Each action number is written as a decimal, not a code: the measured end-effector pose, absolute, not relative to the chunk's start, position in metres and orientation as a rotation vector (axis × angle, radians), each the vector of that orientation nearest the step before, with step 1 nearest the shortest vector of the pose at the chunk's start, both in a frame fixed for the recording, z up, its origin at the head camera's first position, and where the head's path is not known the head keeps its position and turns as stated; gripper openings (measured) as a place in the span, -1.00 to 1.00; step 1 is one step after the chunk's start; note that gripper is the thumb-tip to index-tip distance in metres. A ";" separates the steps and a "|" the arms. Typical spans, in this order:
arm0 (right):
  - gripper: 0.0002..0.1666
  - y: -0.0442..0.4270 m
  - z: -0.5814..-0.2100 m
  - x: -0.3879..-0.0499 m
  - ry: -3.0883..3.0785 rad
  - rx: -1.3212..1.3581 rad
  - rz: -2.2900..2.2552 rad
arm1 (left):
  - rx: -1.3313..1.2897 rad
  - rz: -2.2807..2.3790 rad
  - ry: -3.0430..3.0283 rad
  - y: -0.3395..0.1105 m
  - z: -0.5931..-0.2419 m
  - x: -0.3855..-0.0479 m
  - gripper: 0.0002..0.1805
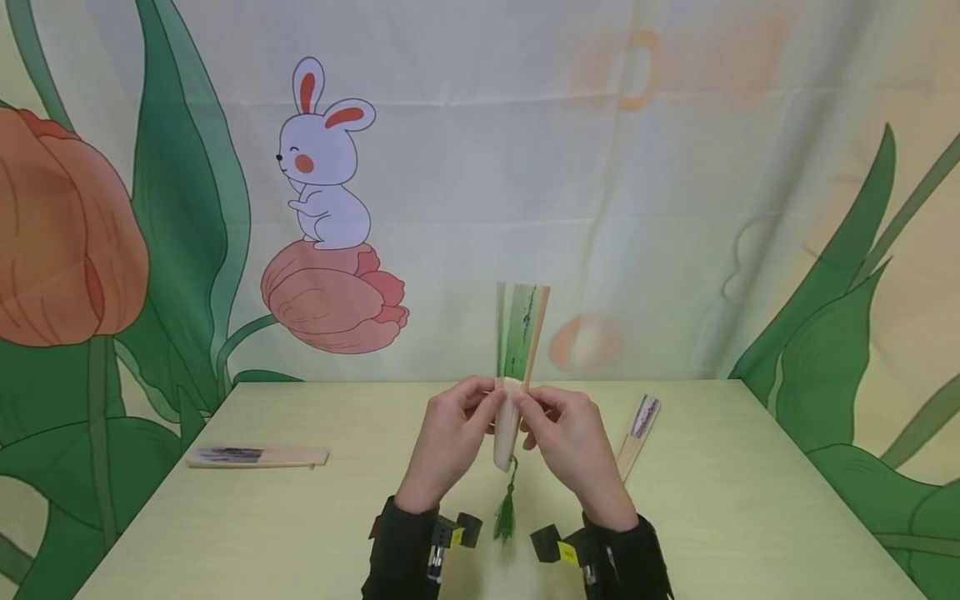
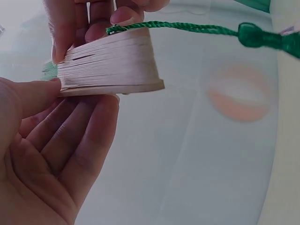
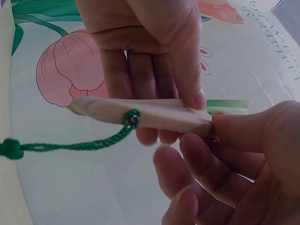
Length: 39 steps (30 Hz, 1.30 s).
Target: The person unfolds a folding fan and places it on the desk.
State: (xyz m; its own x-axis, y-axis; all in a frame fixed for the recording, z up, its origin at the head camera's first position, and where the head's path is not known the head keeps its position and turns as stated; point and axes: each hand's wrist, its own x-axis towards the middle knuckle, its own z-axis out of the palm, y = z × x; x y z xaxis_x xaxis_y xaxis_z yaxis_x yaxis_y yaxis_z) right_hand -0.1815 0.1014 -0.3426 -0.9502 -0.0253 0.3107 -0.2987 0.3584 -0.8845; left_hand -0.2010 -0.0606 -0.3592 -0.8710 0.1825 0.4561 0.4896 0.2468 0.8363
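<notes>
A green folding fan (image 1: 522,329) with pale wooden ribs stands upright between both hands in the head view, slightly spread at the top. The left hand (image 1: 452,433) pinches its ribs from the left, the right hand (image 1: 573,442) from the right, thumbs facing the viewer. A green tassel (image 1: 505,515) hangs from the fan's lower end. In the left wrist view the stacked ribs (image 2: 112,63) lie between the left hand (image 2: 61,150) and the other hand's fingertips. The right wrist view shows the cord's knot (image 3: 132,118) on the rib end, with the right hand (image 3: 239,164) gripping the ribs.
On the pale table (image 1: 360,517), a closed fan (image 1: 258,456) with a dark pattern lies at the left. Another closed fan (image 1: 640,433) lies slanted just right of the right hand. Behind the table hangs a printed cloth (image 1: 465,167) with a rabbit, flowers and leaves.
</notes>
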 end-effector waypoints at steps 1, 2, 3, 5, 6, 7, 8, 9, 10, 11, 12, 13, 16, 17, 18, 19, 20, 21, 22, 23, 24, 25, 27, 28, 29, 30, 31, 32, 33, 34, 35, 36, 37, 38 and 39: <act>-0.82 0.101 -0.343 -0.182 -2.372 0.292 1.623 | -0.625 -1.665 -2.255 -0.061 -0.359 -0.201 -0.75; -0.82 0.101 -0.344 -0.181 -2.368 0.293 1.620 | -0.623 -1.666 -2.253 -0.061 -0.360 -0.201 -0.75; -0.82 0.101 -0.344 -0.181 -2.363 0.294 1.616 | -0.621 -1.669 -2.252 -0.061 -0.360 -0.200 -0.76; -0.82 0.100 -0.345 -0.181 -2.354 0.294 1.611 | -0.620 -1.671 -2.250 -0.062 -0.360 -0.200 -0.75; -0.82 0.100 -0.346 -0.181 -2.349 0.292 1.613 | -0.620 -1.673 -2.249 -0.062 -0.361 -0.200 -0.75; -0.82 0.100 -0.346 -0.181 -2.344 0.291 1.618 | -0.619 -1.673 -2.248 -0.062 -0.361 -0.199 -0.75; -0.82 0.100 -0.346 -0.181 -2.339 0.287 1.624 | -0.619 -1.678 -2.246 -0.062 -0.361 -0.199 -0.75; -0.81 0.100 -0.346 -0.180 -2.333 0.281 1.633 | -0.619 -1.680 -2.243 -0.062 -0.361 -0.199 -0.75; -0.81 0.101 -0.346 -0.180 -2.327 0.274 1.644 | -0.618 -1.682 -2.241 -0.063 -0.361 -0.199 -0.76; -0.80 0.101 -0.346 -0.179 -2.321 0.265 1.656 | -0.616 -1.684 -2.238 -0.063 -0.361 -0.199 -0.77; -0.80 0.101 -0.346 -0.179 -2.315 0.255 1.670 | -0.614 -1.684 -2.234 -0.063 -0.361 -0.199 -0.77; -0.79 0.101 -0.346 -0.179 -2.310 0.247 1.681 | -0.611 -1.682 -2.232 -0.063 -0.361 -0.199 -0.78; -0.77 0.101 -0.347 -0.178 -2.297 0.227 1.709 | -0.610 -1.678 -2.224 -0.063 -0.361 -0.199 -0.78; -0.77 0.101 -0.347 -0.178 -2.294 0.223 1.714 | -0.612 -1.676 -2.221 -0.063 -0.362 -0.199 -0.79; -0.77 0.101 -0.348 -0.179 -2.291 0.220 1.717 | -0.613 -1.675 -2.217 -0.063 -0.362 -0.199 -0.79; -0.76 0.100 -0.348 -0.179 -2.288 0.217 1.715 | -0.615 -1.676 -2.212 -0.064 -0.362 -0.199 -0.80; -0.76 0.100 -0.348 -0.179 -2.285 0.214 1.714 | -0.616 -1.678 -2.207 -0.064 -0.363 -0.199 -0.80; -0.76 0.100 -0.348 -0.179 -2.283 0.208 1.712 | -0.619 -1.679 -2.204 -0.064 -0.363 -0.199 -0.81; -0.77 0.100 -0.349 -0.179 -2.282 0.200 1.707 | -0.621 -1.680 -2.201 -0.065 -0.364 -0.199 -0.82; -0.76 0.100 -0.349 -0.179 -2.279 0.195 1.702 | -0.623 -1.681 -2.199 -0.065 -0.364 -0.199 -0.82; -0.75 0.100 -0.349 -0.178 -2.275 0.191 1.699 | -0.627 -1.683 -2.196 -0.065 -0.364 -0.198 -0.83; -0.75 0.100 -0.349 -0.178 -2.270 0.188 1.697 | -0.631 -1.685 -2.194 -0.065 -0.365 -0.198 -0.82; -0.75 0.101 -0.349 -0.177 -2.259 0.179 1.701 | -0.635 -1.698 -2.190 -0.066 -0.366 -0.198 -0.82; -0.75 0.101 -0.349 -0.177 -2.249 0.176 1.705 | -0.636 -1.708 -2.185 -0.067 -0.366 -0.198 -0.82; -0.74 0.101 -0.349 -0.177 -2.238 0.175 1.713 | -0.637 -1.719 -2.180 -0.067 -0.366 -0.198 -0.82; -0.74 0.102 -0.349 -0.176 -2.226 0.172 1.720 | -0.638 -1.731 -2.173 -0.068 -0.367 -0.198 -0.82; -0.75 0.101 -0.350 -0.175 -2.213 0.168 1.728 | -0.637 -1.740 -2.168 -0.068 -0.368 -0.198 -0.82; -0.75 0.101 -0.351 -0.174 -2.202 0.164 1.735 | -0.636 -1.753 -2.161 -0.069 -0.369 -0.198 -0.83; -0.74 0.101 -0.351 -0.173 -2.190 0.160 1.739 | -0.636 -1.762 -2.157 -0.070 -0.370 -0.198 -0.83; -0.74 0.101 -0.352 -0.172 -2.182 0.155 1.742 | -0.635 -1.769 -2.153 -0.070 -0.370 -0.197 -0.83; -0.73 0.100 -0.352 -0.171 -2.173 0.152 1.747 | -0.633 -1.775 -2.152 -0.071 -0.371 -0.197 -0.84; -0.72 0.100 -0.353 -0.170 -2.166 0.149 1.750 | -0.629 -1.782 -2.150 -0.071 -0.372 -0.197 -0.84; -0.72 0.099 -0.353 -0.169 -2.160 0.146 1.754 | -0.624 -1.788 -2.150 -0.071 -0.372 -0.196 -0.84; -0.71 0.099 -0.354 -0.169 -2.155 0.145 1.755 | -0.619 -1.795 -2.152 -0.072 -0.372 -0.195 -0.84; -0.71 0.098 -0.355 -0.168 -2.150 0.143 1.758 | -0.615 -1.798 -2.155 -0.072 -0.372 -0.193 -0.85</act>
State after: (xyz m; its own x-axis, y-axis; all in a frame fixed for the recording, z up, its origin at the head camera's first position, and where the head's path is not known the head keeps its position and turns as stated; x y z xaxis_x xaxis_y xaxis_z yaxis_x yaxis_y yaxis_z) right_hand -0.1676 0.0985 -0.3547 -0.9304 0.1463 0.3362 -0.3004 0.2214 -0.9278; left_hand -0.1934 -0.0716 -0.3717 -0.8744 0.1494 0.4617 0.4810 0.1409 0.8653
